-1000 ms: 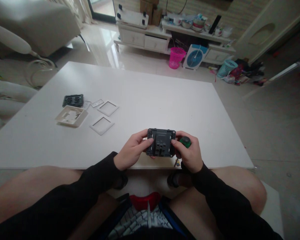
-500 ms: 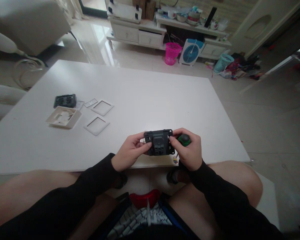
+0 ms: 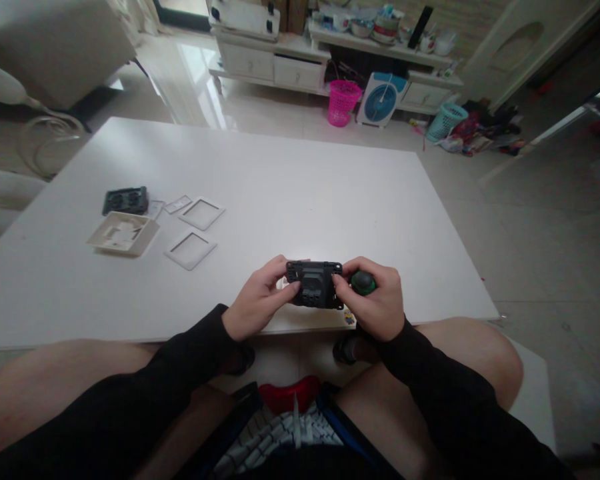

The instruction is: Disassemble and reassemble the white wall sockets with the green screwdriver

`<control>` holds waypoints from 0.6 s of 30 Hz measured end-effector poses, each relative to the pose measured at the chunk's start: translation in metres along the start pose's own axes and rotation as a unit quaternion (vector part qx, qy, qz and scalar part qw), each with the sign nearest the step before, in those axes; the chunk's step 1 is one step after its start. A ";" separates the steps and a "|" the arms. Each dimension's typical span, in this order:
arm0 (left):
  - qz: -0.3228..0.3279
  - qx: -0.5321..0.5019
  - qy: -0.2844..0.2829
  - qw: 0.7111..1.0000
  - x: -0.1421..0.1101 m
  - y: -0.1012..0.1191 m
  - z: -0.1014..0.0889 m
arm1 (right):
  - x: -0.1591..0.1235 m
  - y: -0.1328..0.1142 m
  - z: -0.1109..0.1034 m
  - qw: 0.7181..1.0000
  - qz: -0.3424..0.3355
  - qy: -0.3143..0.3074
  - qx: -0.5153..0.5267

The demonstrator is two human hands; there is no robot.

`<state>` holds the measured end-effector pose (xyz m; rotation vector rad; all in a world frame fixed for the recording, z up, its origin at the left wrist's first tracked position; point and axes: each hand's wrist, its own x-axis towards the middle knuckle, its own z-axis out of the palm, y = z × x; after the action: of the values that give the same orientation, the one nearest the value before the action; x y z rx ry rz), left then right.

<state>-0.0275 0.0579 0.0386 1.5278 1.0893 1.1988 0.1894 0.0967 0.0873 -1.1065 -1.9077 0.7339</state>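
Note:
A black wall socket or switch module (image 3: 314, 285) is held above the table's near edge, its moulded back facing up at me. My left hand (image 3: 259, 299) is closed on its left side, thumb on the back. A bit of something white shows beside the left fingers, too hidden to name. My right hand (image 3: 379, 298) pinches the module's right edge between thumb and fingers. The same hand also keeps a screwdriver (image 3: 363, 283), whose dark and green handle stands out between thumb and index finger. Its shaft is hidden.
On the white table (image 3: 300, 173), to the left, lie a second black module (image 3: 125, 201), an open white mounting box (image 3: 123, 233) with small parts inside, and two white cover frames (image 3: 203, 213). Small clear packets (image 3: 179, 204) lie beside them. A small sticker (image 3: 349, 317) is near the front edge.
The module has shifted slightly left and tilted a little in both hands. The screwdriver handle has turned more end-on to me. The view has shifted slightly.

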 end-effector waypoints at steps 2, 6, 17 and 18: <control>0.003 0.024 -0.002 1.000 0.000 0.003 -0.001 | 0.001 0.001 -0.001 1.000 0.013 -0.012 0.002; -0.001 0.043 -0.001 0.999 -0.001 0.011 -0.001 | 0.004 0.000 -0.003 0.999 0.044 -0.028 0.005; -0.057 -0.038 0.000 0.998 -0.001 0.015 -0.001 | 0.010 0.007 -0.001 0.976 0.146 -0.066 0.149; -0.061 -0.046 0.001 0.997 -0.001 0.015 -0.001 | 0.010 0.007 -0.001 0.975 0.149 -0.066 0.153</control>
<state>-0.0265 0.0533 0.0530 1.3709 1.0984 1.1510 0.1901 0.1085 0.0854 -1.1807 -1.6769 1.2509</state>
